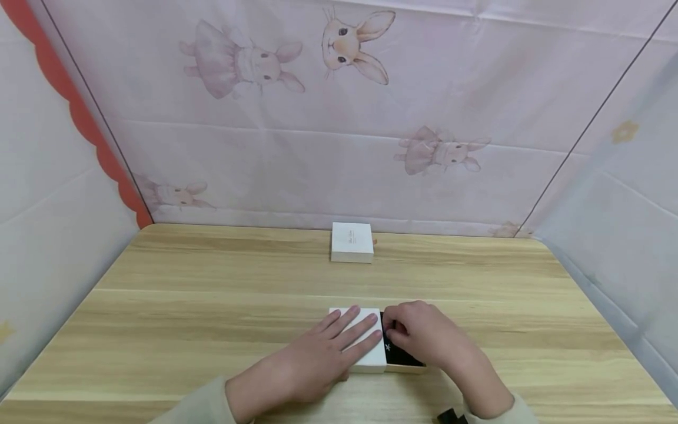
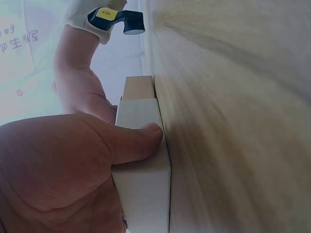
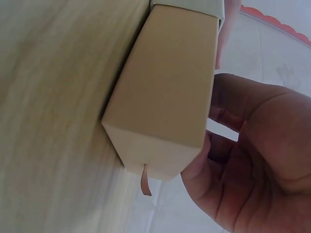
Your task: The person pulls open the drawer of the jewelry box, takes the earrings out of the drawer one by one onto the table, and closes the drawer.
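Note:
A white box sleeve [image 1: 371, 353] lies on the table with its drawer [image 1: 408, 368] slid partly out to the right. The drawer has tan sides, a small ribbon tab [image 3: 145, 182] on its end, and a black insert [image 1: 405, 357] with a small silvery star-like shape [image 1: 388, 347]. Spread across the sleeve's top are the straight fingers of my left hand [image 1: 323, 359]; its thumb lies along the near side. My right hand [image 1: 426, 333] bends its fingers down over the black insert. Its fingertips are partly hidden, and I cannot tell whether they pinch anything.
A second white box [image 1: 352, 240] with printed lettering sits at the table's back edge, a ribbon tab at its right side. The wooden table [image 1: 212, 306] is enclosed by fabric walls [image 1: 318, 159] with rabbit prints. A black wrist device [image 1: 450, 417] is at my right sleeve.

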### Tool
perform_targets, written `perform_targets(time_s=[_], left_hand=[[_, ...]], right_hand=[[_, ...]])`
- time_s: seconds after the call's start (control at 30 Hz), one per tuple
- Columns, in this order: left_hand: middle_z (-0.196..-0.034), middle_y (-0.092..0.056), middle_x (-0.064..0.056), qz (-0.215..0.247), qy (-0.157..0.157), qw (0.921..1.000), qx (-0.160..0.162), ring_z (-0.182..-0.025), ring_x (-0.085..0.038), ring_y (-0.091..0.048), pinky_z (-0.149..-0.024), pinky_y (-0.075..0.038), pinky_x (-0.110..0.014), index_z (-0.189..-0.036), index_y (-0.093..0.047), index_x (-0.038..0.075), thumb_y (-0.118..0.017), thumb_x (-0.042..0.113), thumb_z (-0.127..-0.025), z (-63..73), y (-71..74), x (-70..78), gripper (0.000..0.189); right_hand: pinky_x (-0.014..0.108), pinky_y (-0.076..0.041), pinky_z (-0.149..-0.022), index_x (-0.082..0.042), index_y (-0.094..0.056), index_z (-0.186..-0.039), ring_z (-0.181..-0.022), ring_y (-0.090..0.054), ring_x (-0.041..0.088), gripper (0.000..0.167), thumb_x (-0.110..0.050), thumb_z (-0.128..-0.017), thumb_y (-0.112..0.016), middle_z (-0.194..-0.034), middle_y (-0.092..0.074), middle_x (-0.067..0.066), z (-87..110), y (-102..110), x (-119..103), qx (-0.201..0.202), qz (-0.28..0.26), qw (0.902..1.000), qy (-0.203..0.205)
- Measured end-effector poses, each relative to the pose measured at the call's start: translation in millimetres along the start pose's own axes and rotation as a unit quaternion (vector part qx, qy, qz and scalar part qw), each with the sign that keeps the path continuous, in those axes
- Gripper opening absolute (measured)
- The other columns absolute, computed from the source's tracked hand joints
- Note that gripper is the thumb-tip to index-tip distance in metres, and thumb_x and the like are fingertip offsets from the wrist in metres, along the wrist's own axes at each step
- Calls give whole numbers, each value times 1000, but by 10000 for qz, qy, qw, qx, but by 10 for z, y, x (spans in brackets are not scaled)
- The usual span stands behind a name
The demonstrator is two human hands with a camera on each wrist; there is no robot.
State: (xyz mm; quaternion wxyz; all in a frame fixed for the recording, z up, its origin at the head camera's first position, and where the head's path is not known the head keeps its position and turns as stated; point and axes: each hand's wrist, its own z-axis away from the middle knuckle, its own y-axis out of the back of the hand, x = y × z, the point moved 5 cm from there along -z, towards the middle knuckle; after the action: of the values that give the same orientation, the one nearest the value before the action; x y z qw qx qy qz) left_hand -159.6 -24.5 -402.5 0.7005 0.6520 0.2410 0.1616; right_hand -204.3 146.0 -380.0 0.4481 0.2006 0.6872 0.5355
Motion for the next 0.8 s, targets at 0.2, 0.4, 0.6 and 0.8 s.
perform_targets(time_s=[0.2,0.4,0.6,0.8], left_hand=[[-169,-11,-3,-54,-13,10000,49,-154,-31,-15,-120,-28,-47,-162,-16,21,-53,34,-103,-7,5,1,70],[-169,-10,-3,-36,-5,10000,1,-154,-31,-14,-120,-27,-47,-162,-16,21,-52,34,-103,-12,-3,2,70],[-169,-8,-3,38,20,10000,-19,-154,-30,-13,-121,-26,-48,-162,-14,22,-51,34,-103,-14,-14,-3,70],[-169,-6,-2,108,33,9999,-43,-154,-31,-12,-121,-25,-48,-162,-14,23,-51,34,-104,-11,-16,-7,70]], right_hand=[[20,-43,-55,-23,-60,-74,-57,-45,0,21,-7,-87,-65,-63,-50,-16,10,9,0,38,87,9999,-41],[21,-43,-55,-23,-59,-75,-57,-45,0,21,-8,-89,-63,-64,-49,-15,18,12,9,-91,18,9999,-105],[22,-44,-54,-22,-60,-78,-57,-45,1,19,-11,-93,-62,-65,-51,-14,29,35,21,-258,-283,9992,-92],[22,-45,-56,-22,-62,-79,-59,-47,1,18,-11,-93,-62,-66,-52,-13,53,95,14,-315,-560,9979,-118]])
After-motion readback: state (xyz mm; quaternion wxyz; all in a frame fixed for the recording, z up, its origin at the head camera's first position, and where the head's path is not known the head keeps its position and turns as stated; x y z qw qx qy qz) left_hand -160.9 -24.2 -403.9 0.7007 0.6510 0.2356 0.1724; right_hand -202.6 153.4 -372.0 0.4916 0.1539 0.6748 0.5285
